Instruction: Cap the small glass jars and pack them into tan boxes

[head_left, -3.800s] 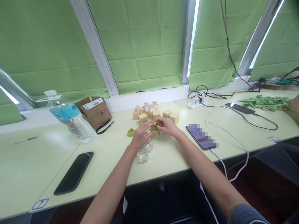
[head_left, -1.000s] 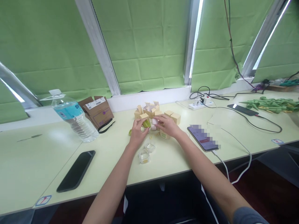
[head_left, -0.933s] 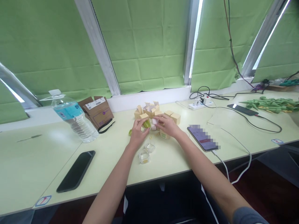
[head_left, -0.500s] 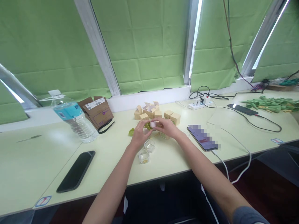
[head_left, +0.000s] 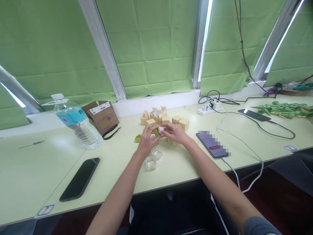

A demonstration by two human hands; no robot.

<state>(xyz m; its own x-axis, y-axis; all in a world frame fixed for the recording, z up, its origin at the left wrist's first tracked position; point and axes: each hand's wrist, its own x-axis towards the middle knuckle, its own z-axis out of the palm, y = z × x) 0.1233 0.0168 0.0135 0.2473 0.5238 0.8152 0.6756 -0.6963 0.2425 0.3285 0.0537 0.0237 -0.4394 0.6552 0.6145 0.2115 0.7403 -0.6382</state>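
My left hand [head_left: 147, 139] is closed on a small green cup-like piece [head_left: 156, 132]. Against it, a small whitish-pink round piece [head_left: 160, 129] is pinched by the fingers of my right hand [head_left: 175, 133]. The two pieces meet between my hands, just above the table; whether they are joined I cannot tell. Left of my left hand lies another green piece [head_left: 137, 138]. Below my hands sits a clear plastic case [head_left: 151, 164], its two halves spread apart. Partly behind my right wrist is a small box [head_left: 171, 142].
Small cream boxes [head_left: 158, 114] stand behind my hands, with more boxes [head_left: 183, 124] to the right. On the left are a water bottle [head_left: 83, 130], a brown carton [head_left: 102, 119] and a black phone [head_left: 80, 179]. A charging phone [head_left: 211, 145] and power strip [head_left: 210, 109] are right.
The whitish-pink piece has turned slightly and shifted a little to the right between my fingers, showing more of the green piece. My arms have barely moved.
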